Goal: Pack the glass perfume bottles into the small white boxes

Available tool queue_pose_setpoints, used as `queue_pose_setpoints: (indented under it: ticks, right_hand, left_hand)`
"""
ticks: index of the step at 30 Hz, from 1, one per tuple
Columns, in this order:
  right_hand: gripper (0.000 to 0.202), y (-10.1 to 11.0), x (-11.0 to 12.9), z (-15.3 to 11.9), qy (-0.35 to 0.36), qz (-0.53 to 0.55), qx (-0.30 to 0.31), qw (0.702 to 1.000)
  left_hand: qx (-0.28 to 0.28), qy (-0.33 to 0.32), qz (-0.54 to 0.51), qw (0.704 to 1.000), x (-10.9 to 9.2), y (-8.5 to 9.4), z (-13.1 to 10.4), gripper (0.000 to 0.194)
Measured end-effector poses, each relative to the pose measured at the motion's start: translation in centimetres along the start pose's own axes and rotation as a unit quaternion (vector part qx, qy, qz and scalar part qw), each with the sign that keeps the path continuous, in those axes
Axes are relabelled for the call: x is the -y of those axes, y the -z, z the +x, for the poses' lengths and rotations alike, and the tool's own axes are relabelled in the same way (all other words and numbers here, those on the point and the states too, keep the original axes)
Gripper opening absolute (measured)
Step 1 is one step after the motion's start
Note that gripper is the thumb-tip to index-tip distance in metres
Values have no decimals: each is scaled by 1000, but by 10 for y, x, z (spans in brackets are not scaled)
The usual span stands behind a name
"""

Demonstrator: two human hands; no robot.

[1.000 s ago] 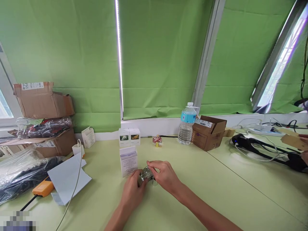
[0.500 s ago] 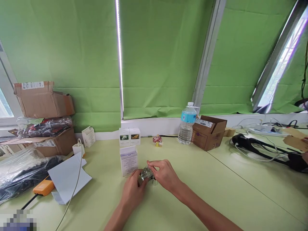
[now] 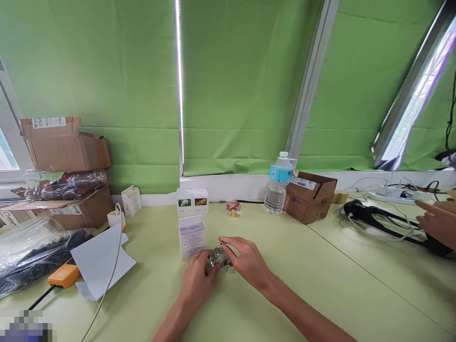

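Between my hands, low on the table, is a small clear glass bottle (image 3: 218, 257), lying tilted with a silvery part toward the right. My left hand (image 3: 200, 278) grips its body from the left, thumb and fingers around it. The fingertips of my right hand (image 3: 245, 259) pinch its upper end, where a small detail is too tiny to make out. An opened white box (image 3: 192, 238) stands upright just behind my left hand. Farther back are two small white boxes (image 3: 192, 202) with flower pictures and a pink round bottle with a gold cap (image 3: 233, 208).
A water bottle (image 3: 278, 185) and an open cardboard box (image 3: 309, 197) stand at the back. White papers (image 3: 103, 261), a cable and an orange device (image 3: 64, 275) lie left, near stacked cartons (image 3: 67, 152). At the right edge, another person's hand (image 3: 438, 223) is above black straps (image 3: 381, 221).
The other person's hand has come farther into view at the right. My hands keep nearly the same grip on the glass bottle; the view has shifted slightly.
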State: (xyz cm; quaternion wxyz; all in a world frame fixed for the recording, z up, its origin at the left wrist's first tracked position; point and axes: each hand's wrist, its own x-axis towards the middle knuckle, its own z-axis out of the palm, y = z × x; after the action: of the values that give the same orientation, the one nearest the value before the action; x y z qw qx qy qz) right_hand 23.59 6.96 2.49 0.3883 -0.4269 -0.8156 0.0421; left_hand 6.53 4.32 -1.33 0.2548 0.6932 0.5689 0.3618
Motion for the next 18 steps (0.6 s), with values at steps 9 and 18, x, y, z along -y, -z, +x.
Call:
queue_pose_setpoints:
  ticks: [9, 18]
  right_hand:
    - [29, 2, -2, -1, -4, -25, 10, 1000]
    - [33, 3, -2, -5, 83, -89, 36, 992]
  left_hand:
    - [3, -10, -10, 1000, 1, 0, 0, 31]
    - [8, -14, -13, 1000, 2, 0, 2, 32]
